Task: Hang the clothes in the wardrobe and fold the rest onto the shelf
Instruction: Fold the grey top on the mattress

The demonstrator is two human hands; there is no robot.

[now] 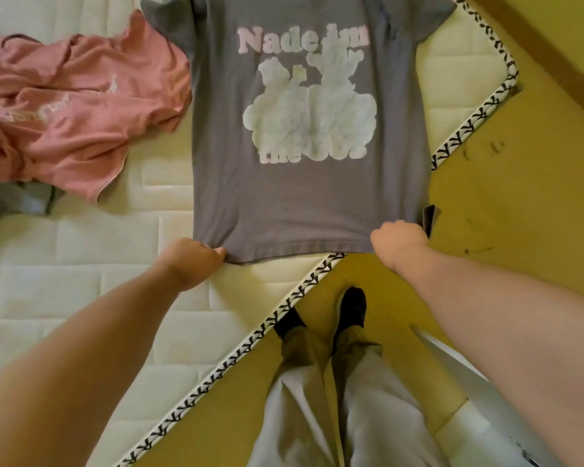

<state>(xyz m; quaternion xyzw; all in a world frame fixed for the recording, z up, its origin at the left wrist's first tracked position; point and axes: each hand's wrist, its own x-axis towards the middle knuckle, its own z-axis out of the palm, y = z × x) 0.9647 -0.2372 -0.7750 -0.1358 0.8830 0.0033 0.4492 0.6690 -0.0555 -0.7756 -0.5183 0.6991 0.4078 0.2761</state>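
From the head view, we look down on a grey T-shirt [284, 203] spread flat, print side up, on a white quilted mattress [81, 281]. Its hem lies nearest to us and its sleeves reach toward the top of the frame. The print shows pale pink lettering above and below a whitish cloud-like figure, and the words are too blurred for us to read with certainty. The left grip [189, 254], a bare hand, pinches the hem at the shirt's left bottom corner, with the thumb lying on top of the cloth. The right grip [398, 239] is clenched round the hem at the right bottom corner, where a small flap of fabric stands up just beside the knuckles. That right corner reaches past the mattress's patterned black-and-white edging [284, 308], which runs diagonally across the frame, so it sits over the yellow floor [503, 197]. To the left of the shirt, touching its side, a crumpled pink garment [64, 123] lies on the mattress. Part of another grey cloth [14, 200] shows under its lower edge. Below the shirt we see our own light trousers [317, 399] and a dark sock [351, 308] on the floor, close against the edging.
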